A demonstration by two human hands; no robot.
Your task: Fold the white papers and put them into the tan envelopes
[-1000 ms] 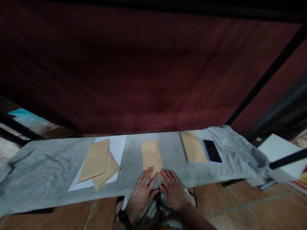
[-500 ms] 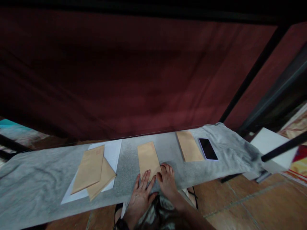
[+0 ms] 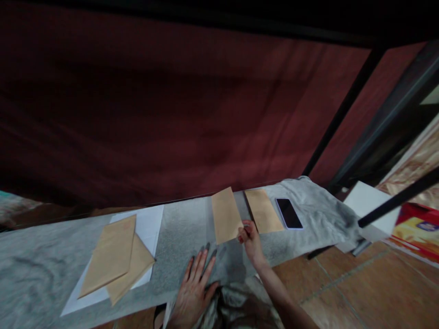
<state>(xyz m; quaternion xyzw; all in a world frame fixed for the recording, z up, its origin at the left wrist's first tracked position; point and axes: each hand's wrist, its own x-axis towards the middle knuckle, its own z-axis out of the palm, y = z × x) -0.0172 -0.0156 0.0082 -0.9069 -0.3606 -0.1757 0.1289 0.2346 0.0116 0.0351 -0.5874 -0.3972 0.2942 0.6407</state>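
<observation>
The brown envelope (image 3: pixel 226 215) is off the fingertips of the right hand (image 3: pixel 249 234), ahead of it and to its left, with its near right corner at the fingers. It looks raised above the grey cloth (image 3: pixel 185 224) that covers the table, and a soft shadow lies on the cloth on its near side. The right hand is nearly closed, fingers curled in, pinching that corner of the envelope between thumb and fingers.

The left hand (image 3: pixel 195 285) is open and holds nothing: palm down, fingers a little spread, thumb out toward the right. It is over the cloth at the near edge of the table, closer to the person than the envelope and apart from it; whether the fingertips press on the cloth, I cannot tell.

Just right of the held envelope, with a narrow gap between, lies what looks like a pile of envelopes (image 3: pixel 265 211), and beside that a phone (image 3: pixel 289 213) with a dark screen and a pale purple edge. Well to the left, a wide envelope (image 3: pixel 111 256) partly covers a slanted envelope (image 3: pixel 133 269), both on white paper (image 3: pixel 152 224).
</observation>
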